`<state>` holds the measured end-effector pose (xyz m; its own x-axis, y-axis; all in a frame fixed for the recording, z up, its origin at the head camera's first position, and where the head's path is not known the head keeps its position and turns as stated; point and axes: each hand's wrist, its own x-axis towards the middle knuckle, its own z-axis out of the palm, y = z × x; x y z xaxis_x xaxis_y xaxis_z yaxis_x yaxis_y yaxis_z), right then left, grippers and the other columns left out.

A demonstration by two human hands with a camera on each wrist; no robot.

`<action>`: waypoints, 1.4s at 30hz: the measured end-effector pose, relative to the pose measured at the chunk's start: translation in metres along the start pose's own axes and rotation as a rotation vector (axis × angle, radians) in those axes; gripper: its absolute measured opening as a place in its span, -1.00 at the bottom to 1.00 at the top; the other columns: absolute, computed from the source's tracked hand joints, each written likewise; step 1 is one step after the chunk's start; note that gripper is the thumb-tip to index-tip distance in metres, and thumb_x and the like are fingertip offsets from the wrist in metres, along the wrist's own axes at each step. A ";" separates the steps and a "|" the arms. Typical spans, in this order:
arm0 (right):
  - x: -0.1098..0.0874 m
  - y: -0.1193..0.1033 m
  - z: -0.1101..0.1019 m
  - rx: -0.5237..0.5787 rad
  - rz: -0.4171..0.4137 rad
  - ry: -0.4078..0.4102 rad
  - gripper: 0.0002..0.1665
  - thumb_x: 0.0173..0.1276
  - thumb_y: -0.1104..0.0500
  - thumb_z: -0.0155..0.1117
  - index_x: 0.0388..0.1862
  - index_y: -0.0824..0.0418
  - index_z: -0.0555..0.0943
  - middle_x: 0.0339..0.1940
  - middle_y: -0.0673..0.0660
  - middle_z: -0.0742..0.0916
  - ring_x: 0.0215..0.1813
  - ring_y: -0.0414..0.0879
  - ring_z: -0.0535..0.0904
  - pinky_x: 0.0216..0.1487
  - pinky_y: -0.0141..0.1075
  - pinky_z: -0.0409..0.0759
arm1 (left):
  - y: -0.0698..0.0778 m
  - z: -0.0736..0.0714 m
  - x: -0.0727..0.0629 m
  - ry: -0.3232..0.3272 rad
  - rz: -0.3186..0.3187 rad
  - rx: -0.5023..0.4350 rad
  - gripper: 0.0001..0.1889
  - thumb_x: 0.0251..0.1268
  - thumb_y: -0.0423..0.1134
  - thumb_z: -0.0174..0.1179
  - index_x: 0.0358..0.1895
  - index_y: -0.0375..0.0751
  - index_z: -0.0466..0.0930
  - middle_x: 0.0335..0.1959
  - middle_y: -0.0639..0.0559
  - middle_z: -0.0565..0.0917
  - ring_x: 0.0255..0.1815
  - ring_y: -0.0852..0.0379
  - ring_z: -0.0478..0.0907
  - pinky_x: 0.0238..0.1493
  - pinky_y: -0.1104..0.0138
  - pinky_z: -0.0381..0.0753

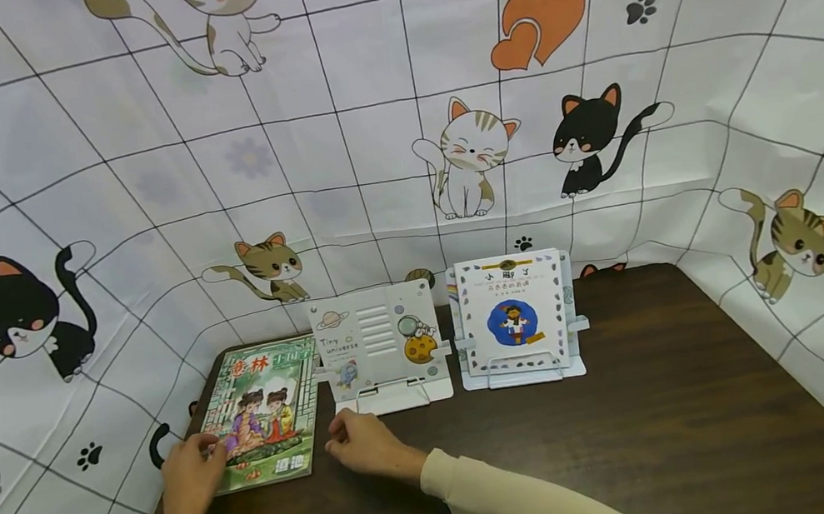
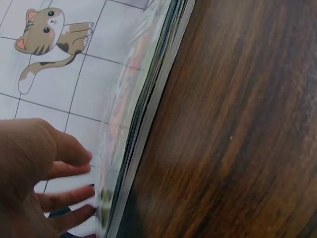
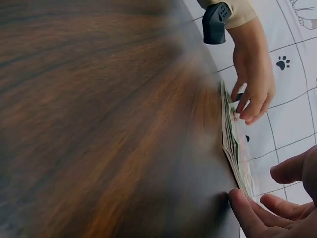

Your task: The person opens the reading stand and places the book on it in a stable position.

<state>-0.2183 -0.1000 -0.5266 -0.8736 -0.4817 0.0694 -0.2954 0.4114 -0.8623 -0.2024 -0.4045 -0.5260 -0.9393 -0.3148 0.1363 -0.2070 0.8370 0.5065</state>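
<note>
A stack of magazines, the top one with a green cover and two cartoon figures, lies flat on the left of the table. Its layered page edges show in the left wrist view. My left hand is at the lower left of the cover, fingers loosely bent. Whether its fingertips touch the cover I cannot tell. My right hand is just right of the stack. In the right wrist view, its index fingertip meets the stack's edge, while the thumb stays apart from it.
Behind the stack stands a white book stand printed "Tiny universe". Right of it, another stand holds a white book with a blue circle. A cat-patterned wall sheet rises behind the brown table.
</note>
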 end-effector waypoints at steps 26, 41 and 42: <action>0.003 -0.007 -0.002 0.062 0.053 -0.103 -0.52 0.54 0.12 0.35 0.35 0.26 0.59 0.16 0.20 0.77 -0.13 -0.21 0.71 -0.22 -0.35 0.63 | 0.007 0.003 0.004 0.046 -0.312 -0.244 -0.31 0.37 -0.33 0.27 0.43 -0.71 0.28 0.23 -0.73 0.38 0.20 -0.62 0.37 0.02 -0.30 0.48; 0.014 -0.006 0.000 0.106 0.102 -0.128 -0.39 0.54 0.10 0.33 0.46 0.31 0.46 0.25 0.23 0.74 0.05 -0.06 0.76 -0.05 -0.26 0.72 | -0.001 -0.004 -0.015 0.242 -0.330 -0.586 -0.45 0.32 -0.53 0.34 0.34 -0.44 0.39 -0.28 0.30 0.64 -0.42 0.50 0.50 -0.40 0.52 0.55; 0.016 -0.006 0.001 0.112 0.109 -0.138 -0.33 0.54 0.08 0.34 0.51 0.30 0.42 0.33 0.23 0.71 0.11 -0.04 0.76 0.00 -0.24 0.73 | -0.001 -0.006 -0.016 0.254 -0.331 -0.605 -0.46 0.32 -0.54 0.34 0.33 -0.43 0.40 -0.34 0.43 0.58 -0.41 0.51 0.51 -0.39 0.54 0.55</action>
<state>-0.2303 -0.1105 -0.5206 -0.8344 -0.5438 -0.0896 -0.1506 0.3814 -0.9121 -0.1856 -0.4031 -0.5242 -0.7464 -0.6635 0.0509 -0.2122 0.3097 0.9268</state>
